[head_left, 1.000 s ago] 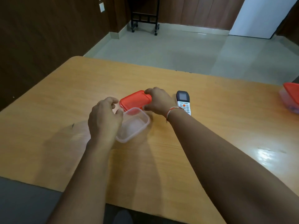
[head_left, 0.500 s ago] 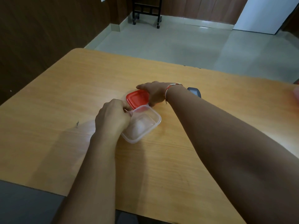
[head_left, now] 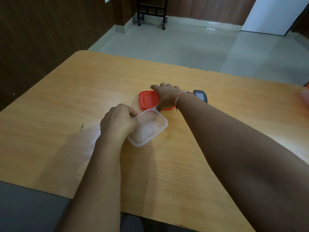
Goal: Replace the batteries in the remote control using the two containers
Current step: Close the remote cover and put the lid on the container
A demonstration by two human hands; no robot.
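A clear plastic container (head_left: 148, 129) stands open on the wooden table (head_left: 66, 97), and my left hand (head_left: 117, 121) grips its left rim. Just behind it the red lid (head_left: 148, 100) lies flat on the table with my right hand (head_left: 165, 96) resting on its right part, fingers around its far edge. The remote control (head_left: 200, 96) lies right of that hand; my wrist hides most of it, only its dark top end with the screen shows. I see nothing inside the clear container.
A second container with a red lid (head_left: 306, 96) peeks in at the table's right edge. A black wheeled frame (head_left: 151, 12) stands on the floor beyond the table. A small dark mark (head_left: 82, 126) is on the table to the left.
My right hand has carried the red lid off the container and set it flat on the table behind it. My left hand has kept hold of the clear container.
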